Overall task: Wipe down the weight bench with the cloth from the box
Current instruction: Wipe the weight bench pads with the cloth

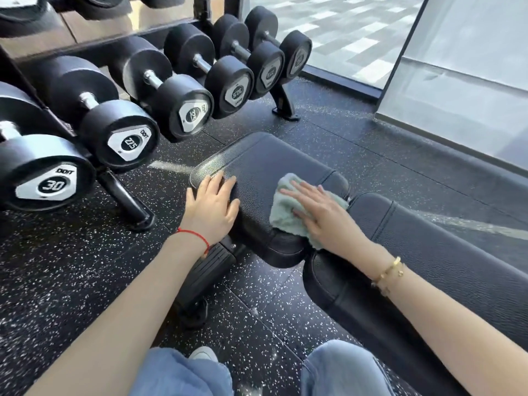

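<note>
Dark speckled rubber floor (71, 281) fills most of the view. On the left stands a dumbbell rack (125, 201) w/ a row of black dumbbells (114, 130), end caps facing the camera; the nearest cap reads 30, others 27.5 and 22.5. Top right, a glass wall (357, 32) and a pale panel (463, 90) meet the floor.

The black padded weight bench (263, 158) runs from centre to the right edge: a seat pad in the middle, then a gap, then a longer back pad (445, 252) toward the right. Its frame and foot show below the seat, near the left forearm.

Blue jeans (185, 372) and a white shoe toe (204, 352) sit at the bottom edge.

The pale green cloth (285, 212) lies on the seat pad's near right corner, partly draped over the edge by the gap. The right hand (323, 212) presses flat on it, fingers straight and spread (no pinch or curl, just palm-down). The left hand (213, 207) rests on the seat's left edge, fingers relaxed and lightly bent over the pad, gripping nothing.

Left wrist has a thin red string (197, 238); right wrist a gold bracelet (388, 274).
</note>
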Action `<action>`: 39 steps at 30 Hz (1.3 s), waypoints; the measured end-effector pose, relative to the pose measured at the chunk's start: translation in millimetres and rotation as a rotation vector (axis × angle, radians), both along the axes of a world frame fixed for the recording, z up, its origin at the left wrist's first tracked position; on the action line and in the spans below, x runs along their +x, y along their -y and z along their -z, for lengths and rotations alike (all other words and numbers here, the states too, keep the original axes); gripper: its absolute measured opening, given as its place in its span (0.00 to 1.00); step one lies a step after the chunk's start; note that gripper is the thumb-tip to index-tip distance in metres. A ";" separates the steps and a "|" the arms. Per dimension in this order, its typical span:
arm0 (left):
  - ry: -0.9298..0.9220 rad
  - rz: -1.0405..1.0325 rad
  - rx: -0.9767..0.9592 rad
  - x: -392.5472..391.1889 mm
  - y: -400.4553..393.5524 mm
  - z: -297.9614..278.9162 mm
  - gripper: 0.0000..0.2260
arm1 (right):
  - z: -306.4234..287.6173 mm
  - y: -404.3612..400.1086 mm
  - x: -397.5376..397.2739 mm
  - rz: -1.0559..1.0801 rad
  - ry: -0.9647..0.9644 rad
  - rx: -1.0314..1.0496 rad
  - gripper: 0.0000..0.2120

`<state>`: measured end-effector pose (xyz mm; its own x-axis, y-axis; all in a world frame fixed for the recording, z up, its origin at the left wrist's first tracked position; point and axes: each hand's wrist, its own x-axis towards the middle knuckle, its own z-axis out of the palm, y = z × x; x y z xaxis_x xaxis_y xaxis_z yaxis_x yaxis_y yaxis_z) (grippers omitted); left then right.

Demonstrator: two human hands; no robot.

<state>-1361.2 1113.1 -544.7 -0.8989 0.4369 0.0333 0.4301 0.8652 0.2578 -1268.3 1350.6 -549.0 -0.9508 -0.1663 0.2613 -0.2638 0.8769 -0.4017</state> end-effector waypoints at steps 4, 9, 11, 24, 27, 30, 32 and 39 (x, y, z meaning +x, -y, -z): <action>0.000 -0.003 -0.034 -0.9 10.6 0.1 0.24 | -9.7 -21.8 -78.3 0.322 0.058 0.010 0.21; 0.026 -0.063 0.003 -7.5 19.7 -1.6 0.23 | -3.5 45.2 -90.7 0.075 0.017 0.057 0.21; 0.032 -0.075 0.026 -11.2 21.6 -1.2 0.23 | -1.3 60.9 -59.4 -0.090 0.012 0.068 0.24; 0.066 -0.081 0.048 -14.1 27.1 -0.1 0.24 | -7.7 21.2 -142.3 0.205 0.024 0.081 0.22; 0.046 -0.106 0.087 -17.8 28.5 -1.2 0.24 | -4.8 67.4 -155.1 0.047 0.016 0.091 0.23; 0.040 -0.104 0.116 -21.0 29.0 -1.1 0.24 | -1.0 83.9 -109.7 -0.157 -0.030 0.083 0.24; 0.063 -0.081 0.131 -21.4 28.2 -0.8 0.25 | 1.8 73.5 -78.3 -0.235 -0.041 0.053 0.25; 0.040 -0.052 0.131 -22.9 29.2 2.4 0.22 | -1.9 14.5 -123.0 -0.023 0.007 0.084 0.23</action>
<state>-1384.1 1083.9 -547.1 -0.9221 0.3835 0.0511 0.3724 0.8441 0.3858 -1391.2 1336.1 -547.1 -0.9484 -0.2089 0.2386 -0.2812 0.9016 -0.3286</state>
